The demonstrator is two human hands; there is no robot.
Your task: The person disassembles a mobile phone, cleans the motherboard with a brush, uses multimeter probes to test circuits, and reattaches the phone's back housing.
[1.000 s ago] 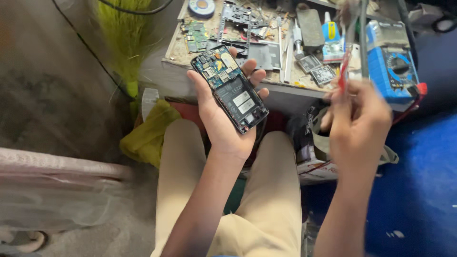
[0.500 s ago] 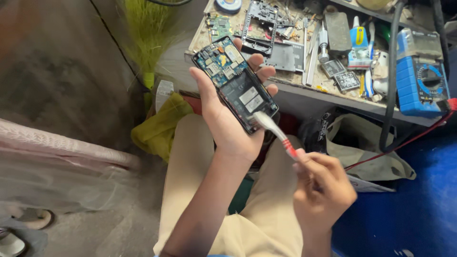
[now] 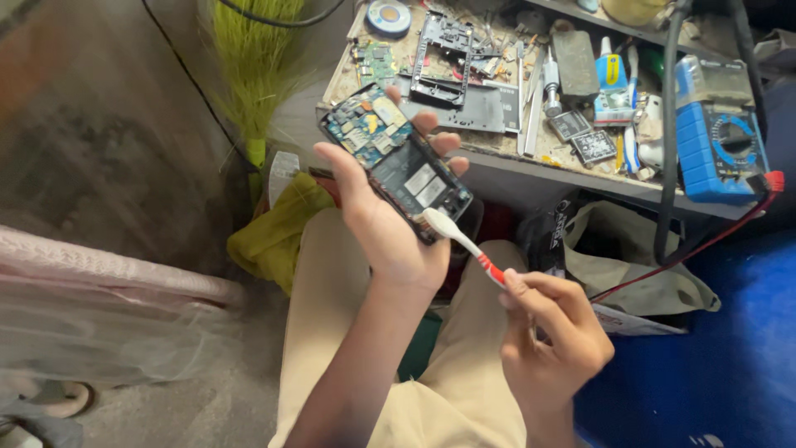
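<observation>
Your left hand (image 3: 390,228) is gripping an opened phone (image 3: 396,161) with its circuit board facing up, held above your lap just in front of the cluttered workbench (image 3: 531,162); its long axis is running from upper left down to lower right. Your right hand (image 3: 551,332), apart from the left, is pinching a toothbrush (image 3: 463,242), which is pointing up-left with its white head touching the phone's lower end.

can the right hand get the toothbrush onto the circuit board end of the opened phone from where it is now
Probably yes. The right hand holds the toothbrush with its head at the lower end of the opened phone; the left hand leaves the board uncovered.
</observation>
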